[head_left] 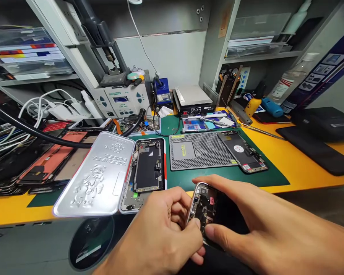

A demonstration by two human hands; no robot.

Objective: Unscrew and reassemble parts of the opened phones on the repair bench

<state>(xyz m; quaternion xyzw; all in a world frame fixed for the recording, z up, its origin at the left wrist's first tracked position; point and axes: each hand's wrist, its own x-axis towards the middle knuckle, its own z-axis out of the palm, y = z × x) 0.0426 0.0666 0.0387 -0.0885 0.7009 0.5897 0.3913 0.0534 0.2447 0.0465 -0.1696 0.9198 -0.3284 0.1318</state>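
Both my hands hold an opened smartphone (204, 202) in front of the bench edge, its inner parts facing up. My left hand (163, 233) grips the phone's left side, with the thumb on its lower inside. Across from it, my right hand (243, 217) closes on the other side, fingers at the top edge and thumb near the middle. Much of the phone's lower and right part is hidden by the hands. Just beyond lie a perforated metal mat (200, 162) and a detached phone screen (240, 147), back side up, overlapping the mat's right end.
An open metal tin (94, 175) holds another phone screen assembly (149, 164) at the left. Behind stand a hot-air station (123, 99), a flat heating unit (193, 97) and tweezers (263, 131). A black hose (46, 133) crosses the left side. A bin (91, 240) is below.
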